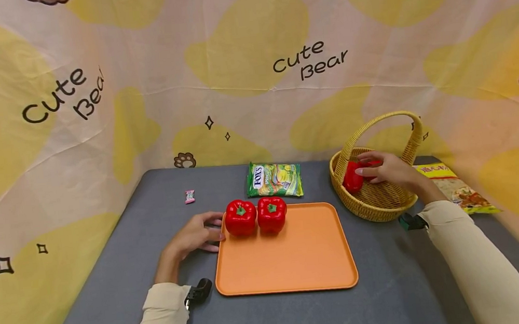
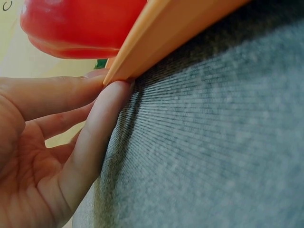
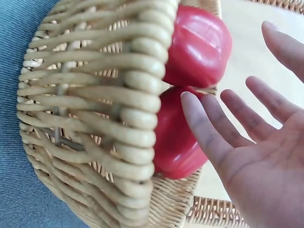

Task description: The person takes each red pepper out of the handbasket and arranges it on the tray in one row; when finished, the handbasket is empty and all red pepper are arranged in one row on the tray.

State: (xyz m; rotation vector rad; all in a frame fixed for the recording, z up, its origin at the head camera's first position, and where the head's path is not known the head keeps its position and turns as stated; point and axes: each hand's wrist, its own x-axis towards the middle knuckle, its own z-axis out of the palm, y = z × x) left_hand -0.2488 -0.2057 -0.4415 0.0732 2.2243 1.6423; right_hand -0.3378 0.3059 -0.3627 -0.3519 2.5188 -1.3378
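Two red bell peppers, a left one (image 1: 240, 218) and a right one (image 1: 272, 215), stand side by side on the orange tray (image 1: 297, 262), stems up. At the tray's left rim, my left hand (image 1: 196, 234) pinches the edge between thumb and finger; the left wrist view shows this grip near a pepper (image 2: 80, 28). Inside the wicker basket (image 1: 377, 213) lie two more red peppers, an upper one (image 3: 199, 47) and a lower one (image 3: 178, 137) in the right wrist view. My right hand (image 1: 384, 171) reaches over the basket, fingers spread, one fingertip at the lower pepper.
A green Fox's candy bag (image 1: 274, 180) lies behind the tray. To the left is a small pink wrapped candy (image 1: 190, 196). A yellow food packet (image 1: 454, 187) lies right of the basket, whose handle (image 1: 377, 119) arches upward. Printed cloth (image 1: 251, 79) hangs behind the grey table (image 1: 113, 296).
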